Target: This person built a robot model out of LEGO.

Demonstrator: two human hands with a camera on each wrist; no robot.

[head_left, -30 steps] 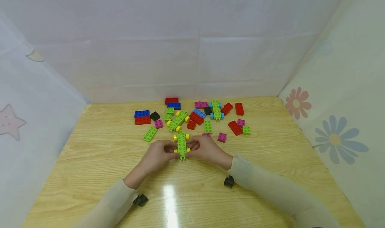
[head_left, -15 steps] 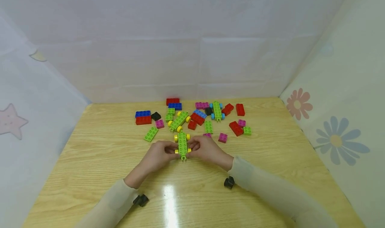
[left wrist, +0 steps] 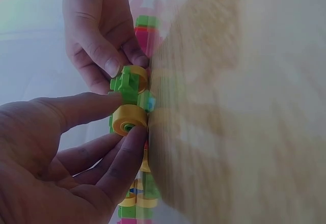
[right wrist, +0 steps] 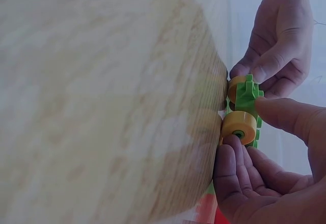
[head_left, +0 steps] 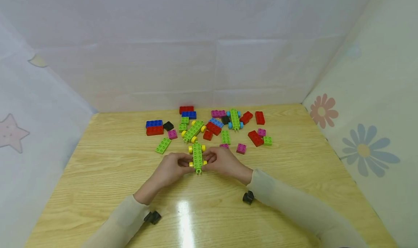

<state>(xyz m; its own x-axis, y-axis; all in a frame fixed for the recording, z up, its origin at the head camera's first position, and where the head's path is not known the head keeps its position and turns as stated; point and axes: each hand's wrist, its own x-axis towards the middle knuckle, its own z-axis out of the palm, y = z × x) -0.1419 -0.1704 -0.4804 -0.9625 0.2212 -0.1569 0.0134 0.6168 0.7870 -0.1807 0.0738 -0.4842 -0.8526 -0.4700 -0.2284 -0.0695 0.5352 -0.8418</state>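
A lime-green toy car base (head_left: pixel 197 156) with yellow wheels and a studded top sits on the table in the head view, its forked hitch toward me. My left hand (head_left: pixel 171 167) pinches it from the left, the thumb at its near end and a finger at a yellow wheel (left wrist: pixel 128 119). From the right side, my right hand (head_left: pixel 225 162) grips the same base, with fingertips at the other near wheel (right wrist: pixel 239 126). Just beyond it lies a second green car base (head_left: pixel 194 131) with yellow wheels, slanted to the right.
Behind the hands, several loose bricks spread over the wooden table (head_left: pixel 107 175): a green brick (head_left: pixel 163 145), a magenta brick (head_left: pixel 241 148), a red brick (head_left: pixel 255 138), a red-and-blue pair (head_left: pixel 154 127). A blue-wheeled car base (head_left: pixel 234 120) stands farther back, before the pale cloth wall (head_left: pixel 163 66).
Both hands keep their hold on the car base, which stays in the same spot. Only a slight shift of the head view shows.
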